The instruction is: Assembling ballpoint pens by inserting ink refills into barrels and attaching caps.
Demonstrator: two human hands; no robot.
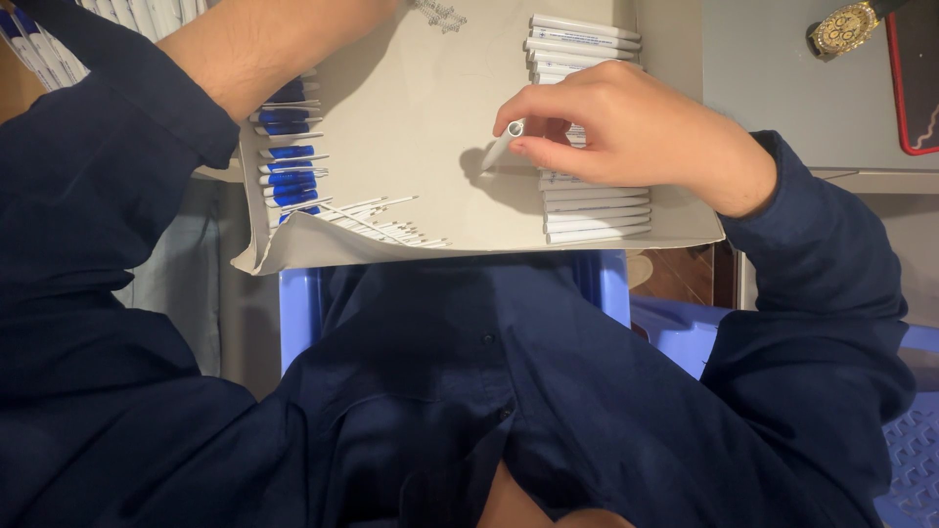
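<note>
- Here, a white plastic pen barrel (502, 147) is being pinched between thumb and forefinger of the right hand (626, 127); the barrel is being held tilted, its lower end touching the flat grey cardboard sheet (421, 98)
- the hand is being held over a row of white pen barrels (594, 210) lying side by side along the sheet's right edge
- the left hand is being kept out of view; only its forearm (264, 44) is being shown, near a row of blue pen parts (290, 176)
- thin white refills (377, 223) are being kept loose at the sheet's near edge
- a gold wristwatch (846, 27) is lying well apart
</note>
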